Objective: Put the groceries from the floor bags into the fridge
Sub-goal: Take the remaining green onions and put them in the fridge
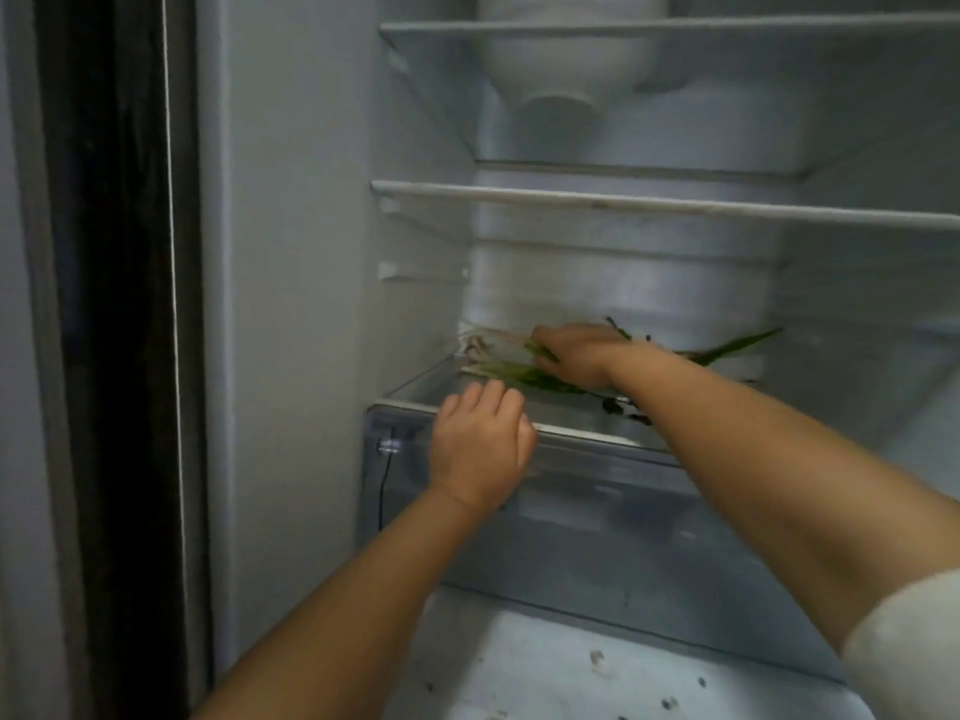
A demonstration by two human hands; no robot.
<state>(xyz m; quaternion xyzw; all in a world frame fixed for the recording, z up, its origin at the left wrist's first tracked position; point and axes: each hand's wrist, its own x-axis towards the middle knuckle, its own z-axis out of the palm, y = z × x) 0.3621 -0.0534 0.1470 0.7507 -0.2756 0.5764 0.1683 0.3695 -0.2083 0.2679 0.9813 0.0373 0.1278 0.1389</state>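
Nearest the camera, the right forearm with a pale sleeve (904,646) at its elbow reaches into the open fridge (291,252). The right hand (576,356) lies on a bunch of green onions (511,377) resting on the glass shelf (415,394) directly above the crisper drawer (597,517); its fingers curl over the stalks, holding them. The white root ends point toward the fridge's left wall, the green leaf tips toward its right. The left hand (480,444) sits at the front edge of that shelf, above the drawer, fingers loosely curled together; whether they grip the edge cannot be told. Two bare shelves stand higher up. Below the drawer, the fridge floor (597,672) carries small scattered specks.
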